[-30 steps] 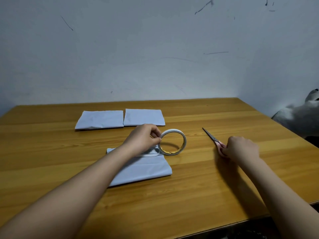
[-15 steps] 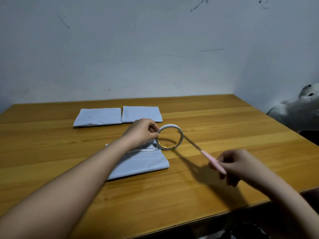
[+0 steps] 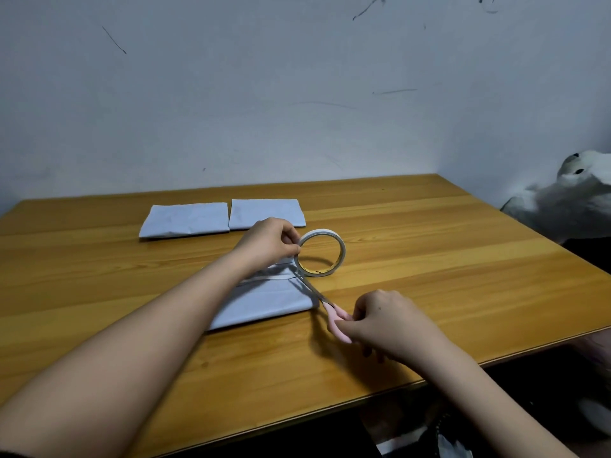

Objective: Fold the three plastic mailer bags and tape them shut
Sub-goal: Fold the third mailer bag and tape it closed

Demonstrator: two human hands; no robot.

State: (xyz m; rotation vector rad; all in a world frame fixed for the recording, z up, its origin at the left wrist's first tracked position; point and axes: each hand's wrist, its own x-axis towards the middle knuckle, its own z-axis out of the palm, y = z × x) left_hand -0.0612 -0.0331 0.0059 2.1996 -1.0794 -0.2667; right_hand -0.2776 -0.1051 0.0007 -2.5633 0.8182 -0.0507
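Dim, soft shadows, wide-angle edge distortion

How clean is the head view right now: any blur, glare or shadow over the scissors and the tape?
Head view: dim, even light, no glare; the scissors and right hand look slightly soft; the tape roll in the left hand is sharp; hand shadows darken the near mailer bag; wide-angle bending at the table edges.

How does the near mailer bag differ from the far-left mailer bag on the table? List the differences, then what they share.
1. The near mailer bag lies under the left hand; the far-left mailer bag lies untouched.
2. A tape strip from the tape roll crosses the near bag; none shows on the far-left bag.

Both are folded, pale, flat on the table.
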